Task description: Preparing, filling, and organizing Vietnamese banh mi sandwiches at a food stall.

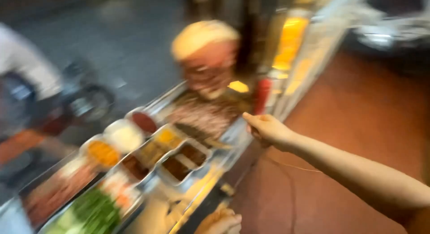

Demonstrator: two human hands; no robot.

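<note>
The right hand (267, 128), fingers loosely curled and holding nothing, reached just beside the red bottle (262, 96) at the table's (233, 135) right edge, open red floor (358, 126) beyond. The left hand (222, 223) showed partly; its grip couldn't be told. Three round bowls (123, 135) stood left.

One view only, from the person's head. It looks down and forward along a food counter (224, 140) that runs from near left to far right, and the picture is tilted and blurred. Trays (134, 167) lie close below at near left; the meat spit (206, 59) stands farther off, about centre. The right hand (266, 128) reaches in from the near right, the left hand (221, 223) shows at the bottom edge. Red floor (358, 126) fills the right side.
</note>
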